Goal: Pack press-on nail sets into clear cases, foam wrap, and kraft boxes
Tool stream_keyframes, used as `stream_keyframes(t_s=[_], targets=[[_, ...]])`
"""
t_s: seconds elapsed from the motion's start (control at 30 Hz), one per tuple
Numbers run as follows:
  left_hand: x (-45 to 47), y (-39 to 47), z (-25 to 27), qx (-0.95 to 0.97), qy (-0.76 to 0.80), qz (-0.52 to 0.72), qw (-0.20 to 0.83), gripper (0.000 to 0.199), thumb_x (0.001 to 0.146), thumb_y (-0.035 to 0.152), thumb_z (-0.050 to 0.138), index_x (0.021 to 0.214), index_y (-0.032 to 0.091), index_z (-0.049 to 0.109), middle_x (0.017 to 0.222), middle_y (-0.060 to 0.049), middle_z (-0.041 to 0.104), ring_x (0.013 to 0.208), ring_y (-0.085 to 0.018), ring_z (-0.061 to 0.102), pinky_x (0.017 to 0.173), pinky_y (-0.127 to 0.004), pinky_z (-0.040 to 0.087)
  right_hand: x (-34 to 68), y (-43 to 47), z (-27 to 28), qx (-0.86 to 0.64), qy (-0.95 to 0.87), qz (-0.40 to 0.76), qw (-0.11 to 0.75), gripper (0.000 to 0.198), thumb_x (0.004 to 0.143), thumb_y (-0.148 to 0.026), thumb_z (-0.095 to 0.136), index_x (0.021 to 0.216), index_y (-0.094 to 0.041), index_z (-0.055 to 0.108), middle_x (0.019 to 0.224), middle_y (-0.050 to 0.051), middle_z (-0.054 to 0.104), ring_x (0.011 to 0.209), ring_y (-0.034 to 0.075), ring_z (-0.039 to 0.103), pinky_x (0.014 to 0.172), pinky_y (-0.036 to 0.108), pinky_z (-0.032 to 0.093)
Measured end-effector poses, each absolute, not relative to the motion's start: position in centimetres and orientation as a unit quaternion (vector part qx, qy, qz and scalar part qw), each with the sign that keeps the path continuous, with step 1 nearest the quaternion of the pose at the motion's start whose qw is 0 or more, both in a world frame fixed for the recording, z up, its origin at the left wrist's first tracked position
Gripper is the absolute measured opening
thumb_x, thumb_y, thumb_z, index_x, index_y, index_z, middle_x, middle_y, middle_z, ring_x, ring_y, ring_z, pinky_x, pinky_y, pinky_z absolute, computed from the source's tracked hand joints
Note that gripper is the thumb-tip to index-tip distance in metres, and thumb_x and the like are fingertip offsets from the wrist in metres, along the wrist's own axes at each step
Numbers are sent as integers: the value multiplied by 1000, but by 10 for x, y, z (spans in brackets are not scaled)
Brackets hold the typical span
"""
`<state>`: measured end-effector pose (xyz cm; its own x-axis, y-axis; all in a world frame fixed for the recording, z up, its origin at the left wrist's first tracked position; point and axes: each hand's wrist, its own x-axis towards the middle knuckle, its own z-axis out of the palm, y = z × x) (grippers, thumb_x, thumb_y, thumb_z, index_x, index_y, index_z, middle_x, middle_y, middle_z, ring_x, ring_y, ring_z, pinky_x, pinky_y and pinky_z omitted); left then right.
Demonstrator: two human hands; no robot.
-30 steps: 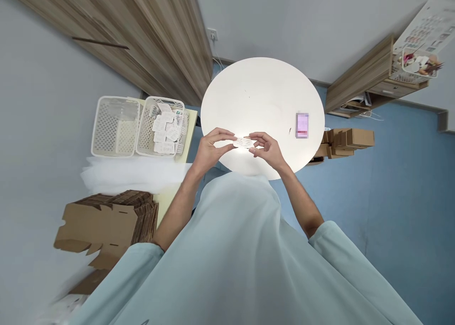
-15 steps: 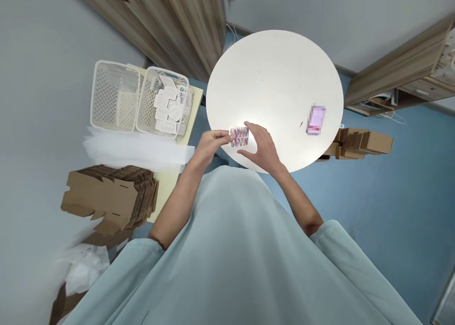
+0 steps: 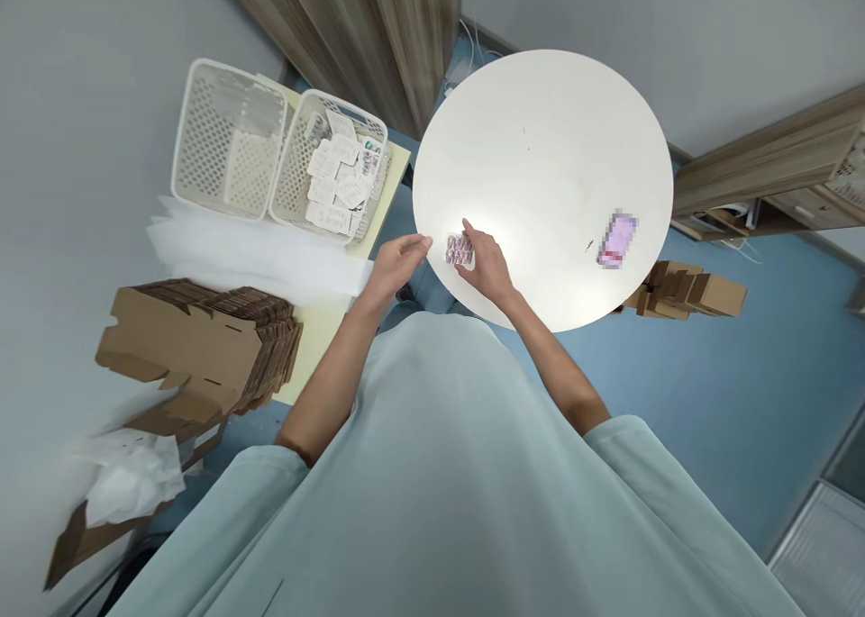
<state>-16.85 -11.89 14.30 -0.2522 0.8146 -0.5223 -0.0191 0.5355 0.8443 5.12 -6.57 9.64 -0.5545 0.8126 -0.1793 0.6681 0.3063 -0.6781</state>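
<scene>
A small set of shiny purple and pink press-on nails, laid out in two rows, is over the near left part of the round white table. Gripping its right edge between thumb and fingers is my right hand. To the left of the set, apart from it, my left hand is at the table's edge with thumb and fingertips brought together. Whether anything small is between those fingertips cannot be made out.
A blurred-out purple object lies on the table's right side. To the left stand an empty white basket and a basket of white cards, white sheeting and stacked flat cardboard boxes. Brown boxes are beyond the table's right.
My left hand has let go of the nail set and drawn away to the left. My right hand has closed on the set's right side. The whole view has turned slightly.
</scene>
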Motion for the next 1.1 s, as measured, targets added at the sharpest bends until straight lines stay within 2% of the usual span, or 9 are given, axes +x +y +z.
stream_keyframes(t_s=[0.07,0.17,0.27,0.37,0.6,0.77,0.9,1.1], targets=[[-183,-126,138,274,692,396,538,60,81,71,90,109,18,81,116,-15,80,115,-33,74,94,-42,63,40,-64,76,-484,-795,361,59,94,105,-38,66,183,-20,18,157,21,62,144,40,57,122,59,51],[-209,-138,133,249,702,403,532,61,80,73,89,105,19,80,113,-14,79,112,-31,75,93,-42,64,26,-64,55,-505,-791,344,16,99,101,-35,71,182,-16,18,161,23,59,151,40,52,124,57,49],[-237,-148,129,229,706,412,528,61,78,73,90,104,19,79,113,-14,79,110,-30,75,93,-42,64,14,-61,50,-523,-788,326,7,104,97,-33,77,182,-15,19,168,24,52,158,40,46,127,57,46],[-266,-152,126,216,707,427,522,55,80,67,90,103,18,79,109,-13,78,107,-28,76,91,-40,64,-2,-53,58,-516,-795,318,23,103,97,-34,78,182,-17,20,170,23,52,158,39,47,127,57,46],[-325,-148,122,171,696,459,525,54,81,62,88,109,17,79,117,-14,79,114,-29,75,102,-45,62,-76,-17,89,-475,-829,286,68,95,103,-61,71,180,-24,27,171,21,52,156,41,48,127,65,45],[-365,-149,127,158,674,482,537,61,81,66,87,116,17,79,129,-15,78,121,-31,74,109,-47,60,-153,11,104,-434,-858,262,83,87,104,-76,62,173,-26,42,168,20,54,157,42,47,128,66,43],[-397,-150,129,143,660,500,542,65,80,70,87,117,18,80,132,-15,78,122,-32,73,109,-47,59,-221,32,108,-404,-877,250,72,80,104,-74,64,166,-25,50,165,20,57,156,42,49,129,66,43],[-436,-149,122,115,644,527,543,64,80,69,85,119,18,80,123,-13,80,119,-31,74,109,-47,58,-324,66,85,-380,-895,232,44,69,106,-66,67,160,-26,54,157,18,60,154,42,49,128,70,41]])
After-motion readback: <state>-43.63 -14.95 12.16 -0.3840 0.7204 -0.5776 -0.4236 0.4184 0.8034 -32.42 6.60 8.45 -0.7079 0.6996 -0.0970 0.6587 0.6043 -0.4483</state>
